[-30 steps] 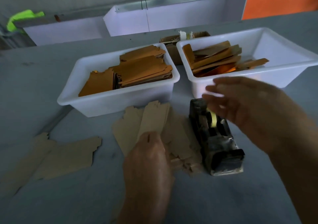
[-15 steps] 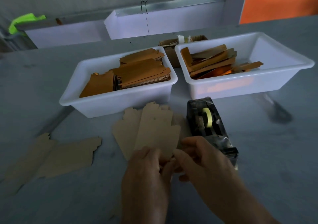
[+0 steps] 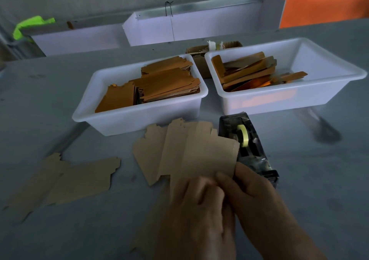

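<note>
Both hands, left hand (image 3: pixel 196 203) and right hand (image 3: pixel 253 197), pinch the near edge of a flat cardboard blank (image 3: pixel 209 155) beside the tape dispenser (image 3: pixel 247 149)

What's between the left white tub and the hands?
Head view: fanned brown card blanks on the table fill the stretch from the left tub; the left hand and right hand hold the top blank.

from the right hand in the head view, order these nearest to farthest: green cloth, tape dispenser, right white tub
1. tape dispenser, just beside the right hand
2. right white tub, beyond the dispenser
3. green cloth, far back left
</note>
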Tool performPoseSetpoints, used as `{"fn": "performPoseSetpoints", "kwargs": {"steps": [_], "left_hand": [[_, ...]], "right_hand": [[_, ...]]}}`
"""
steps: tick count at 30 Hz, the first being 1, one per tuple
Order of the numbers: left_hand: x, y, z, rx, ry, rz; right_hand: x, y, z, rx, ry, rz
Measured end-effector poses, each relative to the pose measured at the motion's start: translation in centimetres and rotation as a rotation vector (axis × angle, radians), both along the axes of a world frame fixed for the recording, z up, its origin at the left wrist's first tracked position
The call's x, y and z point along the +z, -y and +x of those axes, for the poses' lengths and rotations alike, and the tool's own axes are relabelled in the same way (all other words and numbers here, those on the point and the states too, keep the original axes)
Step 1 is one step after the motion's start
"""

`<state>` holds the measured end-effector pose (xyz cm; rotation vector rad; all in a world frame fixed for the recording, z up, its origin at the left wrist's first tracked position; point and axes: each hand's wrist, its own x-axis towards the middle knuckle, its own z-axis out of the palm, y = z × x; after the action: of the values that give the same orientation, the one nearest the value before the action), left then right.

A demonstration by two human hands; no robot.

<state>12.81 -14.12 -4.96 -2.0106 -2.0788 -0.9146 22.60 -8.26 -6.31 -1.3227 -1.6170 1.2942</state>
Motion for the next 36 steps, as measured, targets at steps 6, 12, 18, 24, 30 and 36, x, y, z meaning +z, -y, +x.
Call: {"fn": "performPoseSetpoints", "kwargs": {"steps": [6,12,18,24,30,36], "left_hand": [[1.4,-0.4,-2.3,0.263,0.575,-0.141],[1.7,-1.4,-3.3,0.049,1.114,-0.457],[1.0,-1.4,-3.1,0.05,1.162,-0.456],[0.9,-1.3,-2.9,0.041,1.2,-0.453],[0.8,-1.4,-1.8,0.088,1.184,-0.398],[1.1,-0.9,-2.4,-0.129,1.118,-0.443]], "right_hand": [[0.0,-0.4,1.4,0.106,-0.355,-0.257],[0.2,-0.3,1.9,0.289,-0.457,-0.438],[0.2,0.0,2.3,0.181,-0.306,-0.265],[0.9,1.4,2.2,0.057,0.145,0.11],[1.5,2.9,0.8,0.043,0.054,0.255],[1.1,2.2,1.3,0.159,-0.068,0.206]]}}
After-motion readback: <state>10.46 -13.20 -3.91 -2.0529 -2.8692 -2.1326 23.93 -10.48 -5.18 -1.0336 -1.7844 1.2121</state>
